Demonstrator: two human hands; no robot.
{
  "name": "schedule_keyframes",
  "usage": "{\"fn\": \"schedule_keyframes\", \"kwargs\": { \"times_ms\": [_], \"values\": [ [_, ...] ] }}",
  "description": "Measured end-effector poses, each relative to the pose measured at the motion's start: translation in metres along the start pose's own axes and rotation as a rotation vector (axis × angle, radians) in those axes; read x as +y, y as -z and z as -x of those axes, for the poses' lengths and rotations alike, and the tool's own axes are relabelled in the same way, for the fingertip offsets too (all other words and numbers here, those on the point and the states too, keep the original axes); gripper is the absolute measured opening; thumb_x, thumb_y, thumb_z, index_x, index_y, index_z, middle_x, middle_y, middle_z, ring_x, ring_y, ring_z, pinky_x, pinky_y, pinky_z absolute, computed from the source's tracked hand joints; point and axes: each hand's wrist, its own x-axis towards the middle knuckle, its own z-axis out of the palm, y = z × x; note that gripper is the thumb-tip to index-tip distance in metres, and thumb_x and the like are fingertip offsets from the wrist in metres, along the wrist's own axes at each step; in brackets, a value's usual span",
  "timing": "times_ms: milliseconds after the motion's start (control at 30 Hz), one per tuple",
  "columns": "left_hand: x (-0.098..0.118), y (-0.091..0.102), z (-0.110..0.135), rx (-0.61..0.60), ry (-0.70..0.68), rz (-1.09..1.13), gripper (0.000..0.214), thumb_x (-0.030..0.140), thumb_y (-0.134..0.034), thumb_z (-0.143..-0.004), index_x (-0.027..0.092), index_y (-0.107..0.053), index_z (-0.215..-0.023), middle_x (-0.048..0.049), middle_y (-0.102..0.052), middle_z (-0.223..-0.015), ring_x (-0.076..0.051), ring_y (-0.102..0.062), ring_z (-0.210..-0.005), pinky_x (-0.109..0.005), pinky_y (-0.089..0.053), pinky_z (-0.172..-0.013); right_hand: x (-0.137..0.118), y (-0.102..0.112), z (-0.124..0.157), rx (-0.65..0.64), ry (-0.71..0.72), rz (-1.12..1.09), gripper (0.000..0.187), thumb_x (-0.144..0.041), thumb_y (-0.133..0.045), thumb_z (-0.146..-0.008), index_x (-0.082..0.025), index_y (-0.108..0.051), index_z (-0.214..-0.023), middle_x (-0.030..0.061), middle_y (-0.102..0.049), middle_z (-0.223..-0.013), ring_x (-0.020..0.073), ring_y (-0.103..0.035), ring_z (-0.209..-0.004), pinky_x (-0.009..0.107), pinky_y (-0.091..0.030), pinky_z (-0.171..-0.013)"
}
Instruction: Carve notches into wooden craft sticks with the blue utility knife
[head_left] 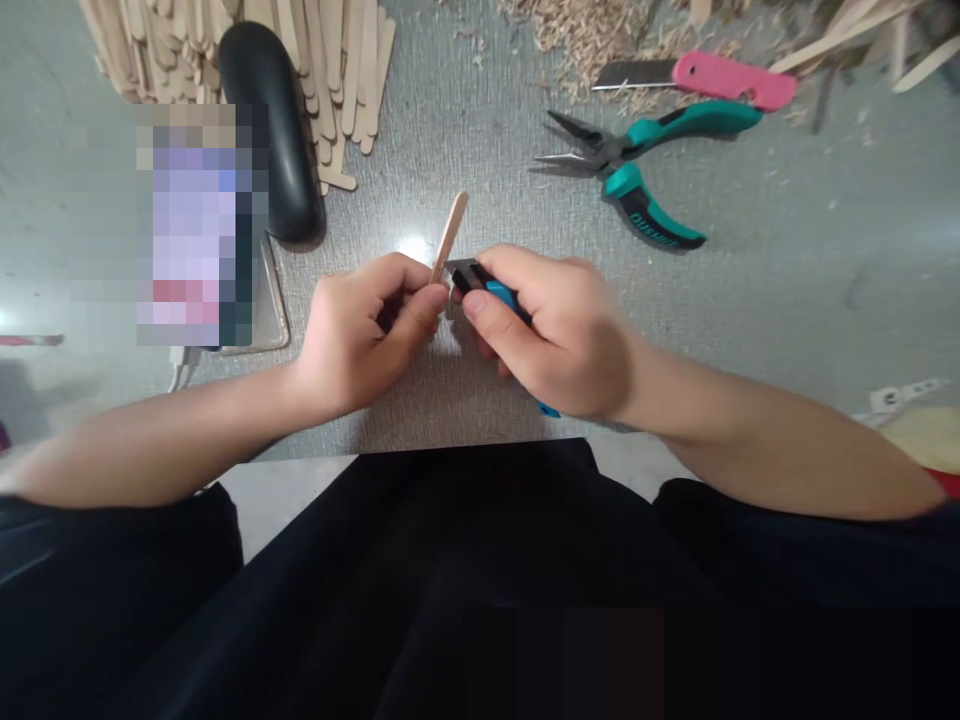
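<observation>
Between the thumb and fingers of my left hand [382, 320], a wooden craft stick [451, 228] is pinched, its rounded end pointing up and slightly right. My right hand [544, 320] is wrapped round a blue and black utility knife [501, 292]. The knife's short blade [459, 266] lies against or very close to the stick's right edge, just above my left thumb; exact contact is hard to tell. The stick's lower end is hidden by my left hand. Most of the knife's handle is covered by my right palm, with a blue tip showing below.
Needle-nose pliers [619, 160] with teal handles lie open at the upper right, below a pink-handled knife [735, 80]. Wood shavings [592, 40] are heaped behind. Many craft sticks [341, 70], a black oblong case [271, 130] and a blurred phone [193, 230] with a cable occupy the left.
</observation>
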Motion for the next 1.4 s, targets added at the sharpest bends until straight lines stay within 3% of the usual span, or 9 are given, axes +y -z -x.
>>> {"fn": "schedule_keyframes", "kwargs": {
  "times_ms": [200, 300, 433, 733, 1000, 1200, 1400],
  "values": [
    [0.004, 0.0, -0.002, -0.048, -0.049, 0.067, 0.029, 0.03, -0.073, -0.118, 0.023, -0.075, -0.091, 0.0015, -0.079, -0.074, -0.012, -0.067, -0.059, -0.029, -0.051, -0.058, 0.007, 0.007, -0.003, -0.066, 0.046, -0.1, 0.029, -0.037, -0.053, -0.121, -0.029, -0.057, -0.094, 0.0003, -0.072, -0.079, 0.0208, -0.07, -0.073, 0.036, -0.053, -0.071],
    [0.004, 0.001, -0.002, -0.085, -0.048, 0.095, 0.027, 0.03, -0.071, -0.119, 0.023, -0.077, -0.094, 0.0013, -0.08, -0.074, -0.011, -0.067, -0.057, -0.029, -0.05, -0.056, 0.008, 0.008, -0.003, -0.084, 0.029, -0.191, 0.031, -0.035, -0.054, -0.122, -0.028, -0.058, -0.091, -0.0014, -0.07, -0.074, 0.0183, -0.067, -0.066, 0.034, -0.053, -0.067],
    [0.007, 0.0, -0.001, -0.097, 0.011, 0.105, 0.027, 0.032, -0.072, -0.119, 0.023, -0.077, -0.094, 0.0, -0.08, -0.073, -0.012, -0.065, -0.056, -0.028, -0.051, -0.054, 0.008, 0.006, -0.002, -0.08, 0.006, -0.275, 0.029, -0.031, -0.056, -0.121, -0.027, -0.059, -0.093, -0.0045, -0.067, -0.072, 0.0141, -0.06, -0.055, 0.032, -0.051, -0.061],
    [0.007, -0.007, 0.003, -0.043, 0.137, 0.158, 0.027, 0.035, -0.078, -0.115, 0.023, -0.08, -0.092, -0.0008, -0.081, -0.073, -0.012, -0.07, -0.058, -0.028, -0.053, -0.053, 0.006, 0.002, 0.0, -0.052, -0.049, -0.245, 0.023, -0.028, -0.054, -0.12, -0.027, -0.06, -0.098, -0.0026, -0.072, -0.077, 0.017, -0.066, -0.058, 0.034, -0.055, -0.062],
    [0.01, -0.009, 0.002, 0.005, 0.107, 0.12, 0.026, 0.027, -0.077, -0.11, 0.021, -0.076, -0.084, 0.0022, -0.078, -0.067, -0.009, -0.065, -0.052, -0.022, -0.044, -0.048, 0.011, -0.008, 0.0, 0.01, -0.009, -0.281, 0.026, -0.026, -0.059, -0.121, -0.026, -0.063, -0.095, -0.0033, -0.069, -0.075, 0.0154, -0.062, -0.059, 0.036, -0.049, -0.064],
    [0.007, -0.005, 0.002, -0.004, 0.028, -0.1, 0.029, 0.03, -0.077, -0.108, 0.022, -0.072, -0.08, 0.0038, -0.068, -0.062, -0.009, -0.055, -0.054, -0.026, -0.043, -0.053, 0.018, -0.013, -0.002, 0.01, 0.071, -0.279, 0.033, -0.021, -0.059, -0.12, -0.027, -0.058, -0.087, -0.0025, -0.065, -0.072, 0.0162, -0.059, -0.068, 0.037, -0.041, -0.067],
    [0.005, 0.0, 0.002, -0.043, -0.059, -0.108, 0.03, 0.027, -0.075, -0.108, 0.022, -0.071, -0.08, 0.0043, -0.062, -0.061, -0.009, -0.052, -0.055, -0.025, -0.04, -0.054, 0.017, -0.01, -0.003, -0.026, -0.009, -0.329, 0.04, -0.02, -0.06, -0.121, -0.026, -0.054, -0.082, -0.0019, -0.062, -0.068, 0.0151, -0.054, -0.062, 0.036, -0.037, -0.062]
  ]
}}
